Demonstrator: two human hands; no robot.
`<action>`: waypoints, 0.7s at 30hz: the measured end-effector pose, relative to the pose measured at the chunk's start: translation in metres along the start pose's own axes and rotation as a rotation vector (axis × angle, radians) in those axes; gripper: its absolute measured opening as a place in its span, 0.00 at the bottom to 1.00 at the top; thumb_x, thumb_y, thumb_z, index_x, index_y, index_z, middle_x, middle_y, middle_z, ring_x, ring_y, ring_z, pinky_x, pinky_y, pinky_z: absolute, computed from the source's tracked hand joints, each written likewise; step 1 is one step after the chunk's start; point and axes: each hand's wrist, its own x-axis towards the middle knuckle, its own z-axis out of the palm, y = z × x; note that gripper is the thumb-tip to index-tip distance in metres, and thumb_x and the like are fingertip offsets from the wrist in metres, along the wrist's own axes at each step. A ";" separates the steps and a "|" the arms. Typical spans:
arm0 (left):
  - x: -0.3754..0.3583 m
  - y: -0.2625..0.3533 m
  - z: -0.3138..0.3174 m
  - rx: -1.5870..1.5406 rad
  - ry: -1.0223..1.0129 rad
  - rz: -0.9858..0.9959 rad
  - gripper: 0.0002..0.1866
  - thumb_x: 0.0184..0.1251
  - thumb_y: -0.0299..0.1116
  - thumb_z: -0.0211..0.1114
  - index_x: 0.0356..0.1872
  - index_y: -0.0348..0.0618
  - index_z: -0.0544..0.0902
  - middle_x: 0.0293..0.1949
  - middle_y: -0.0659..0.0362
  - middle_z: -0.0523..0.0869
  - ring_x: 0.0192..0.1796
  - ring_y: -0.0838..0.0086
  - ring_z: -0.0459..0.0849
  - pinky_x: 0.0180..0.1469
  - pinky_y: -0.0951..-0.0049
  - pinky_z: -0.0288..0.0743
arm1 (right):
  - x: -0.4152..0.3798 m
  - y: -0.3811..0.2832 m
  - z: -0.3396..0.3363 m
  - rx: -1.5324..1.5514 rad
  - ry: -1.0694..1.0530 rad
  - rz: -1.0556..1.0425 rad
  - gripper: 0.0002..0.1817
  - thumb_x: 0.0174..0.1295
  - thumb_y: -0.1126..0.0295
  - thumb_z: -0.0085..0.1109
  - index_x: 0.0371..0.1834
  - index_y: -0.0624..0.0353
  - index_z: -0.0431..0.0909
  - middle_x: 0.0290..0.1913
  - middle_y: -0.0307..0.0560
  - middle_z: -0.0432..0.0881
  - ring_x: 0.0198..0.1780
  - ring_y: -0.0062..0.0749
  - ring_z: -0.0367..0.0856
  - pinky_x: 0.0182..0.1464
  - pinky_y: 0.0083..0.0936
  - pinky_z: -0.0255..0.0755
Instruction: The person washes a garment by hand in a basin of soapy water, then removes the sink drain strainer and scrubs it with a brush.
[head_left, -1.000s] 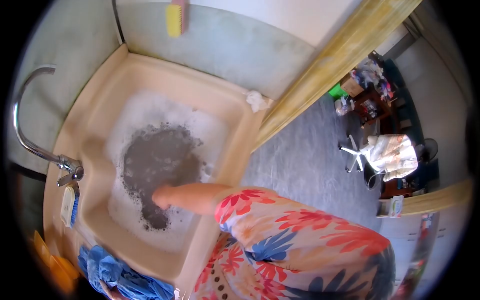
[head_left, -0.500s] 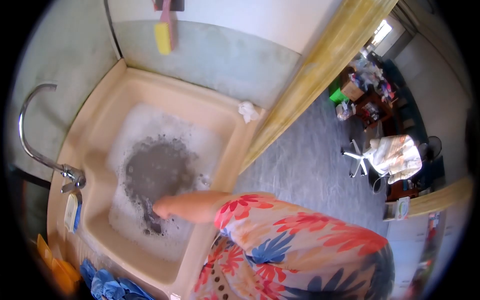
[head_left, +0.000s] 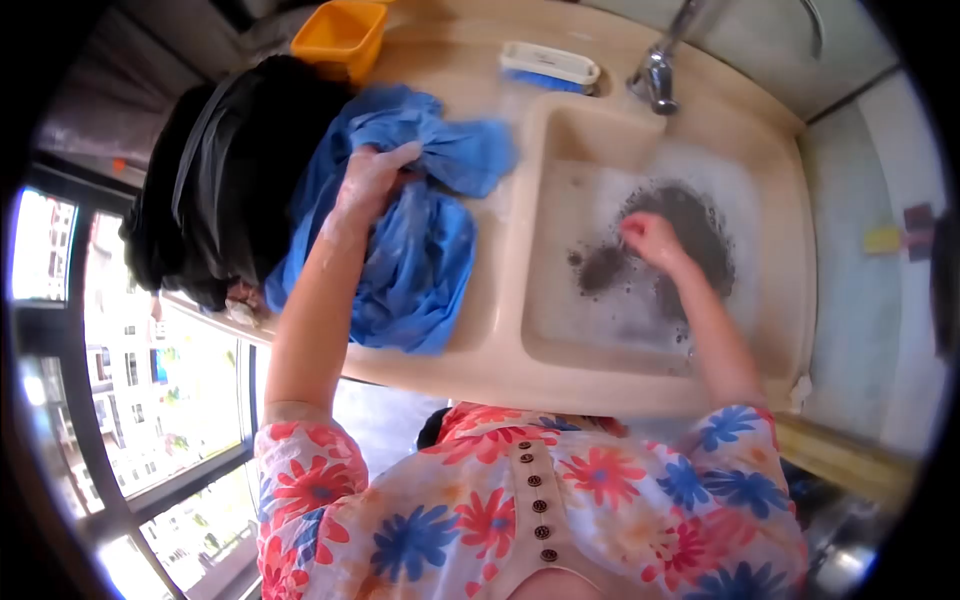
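Note:
My left hand [head_left: 372, 180] is closed on a crumpled blue cloth [head_left: 420, 270], gathering a fold of it on the counter left of the sink. Streaks of foam cling to that hand and forearm. Over the beige sink [head_left: 532, 300], my right hand [head_left: 650, 240] hangs with its fingers curled together, and nothing shows in them. Beneath it lies soapy water [head_left: 695, 235], its white suds parted around a grey patch. Whatever lies under the water is hidden.
Dark clothes [head_left: 240, 170] are heaped left of the blue cloth. Behind stand an orange container [head_left: 340, 35] and a scrub brush [head_left: 550, 66] with blue bristles. A chrome tap [head_left: 655, 80] rises behind the sink. Windows [head_left: 150, 370] lie to the left.
My view has swung left, from the sink and room to the counter. The left hand has come into view holding the blue cloth. My right hand stays over the sink, fingers curled.

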 end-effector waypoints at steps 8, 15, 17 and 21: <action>-0.043 0.033 0.035 1.177 0.058 0.717 0.13 0.49 0.30 0.61 0.40 0.45 0.80 0.39 0.53 0.80 0.42 0.60 0.78 0.44 0.70 0.72 | 0.140 -0.163 -0.046 -0.323 0.572 -0.639 0.18 0.52 0.64 0.52 0.48 0.53 0.74 0.37 0.49 0.80 0.40 0.41 0.79 0.43 0.29 0.71; 0.008 -0.026 0.017 1.199 0.001 0.760 0.16 0.44 0.31 0.61 0.39 0.49 0.81 0.38 0.54 0.78 0.47 0.58 0.73 0.49 0.63 0.68 | 0.201 -0.189 -0.017 -0.617 0.207 -0.392 0.26 0.48 0.61 0.56 0.55 0.47 0.68 0.50 0.51 0.74 0.48 0.42 0.75 0.50 0.37 0.68; 0.013 -0.033 0.005 1.142 0.026 0.763 0.17 0.42 0.33 0.63 0.39 0.49 0.81 0.37 0.54 0.78 0.46 0.57 0.73 0.49 0.63 0.68 | 0.190 -0.212 -0.013 -0.723 0.191 -0.303 0.25 0.47 0.60 0.55 0.53 0.43 0.70 0.49 0.49 0.76 0.49 0.43 0.75 0.50 0.40 0.68; 0.013 -0.035 0.006 1.088 0.080 0.765 0.15 0.43 0.33 0.62 0.37 0.48 0.81 0.36 0.54 0.77 0.45 0.57 0.73 0.48 0.63 0.68 | 0.179 -0.231 -0.015 -0.753 0.194 -0.238 0.28 0.48 0.61 0.54 0.57 0.41 0.67 0.52 0.49 0.74 0.51 0.45 0.74 0.52 0.36 0.68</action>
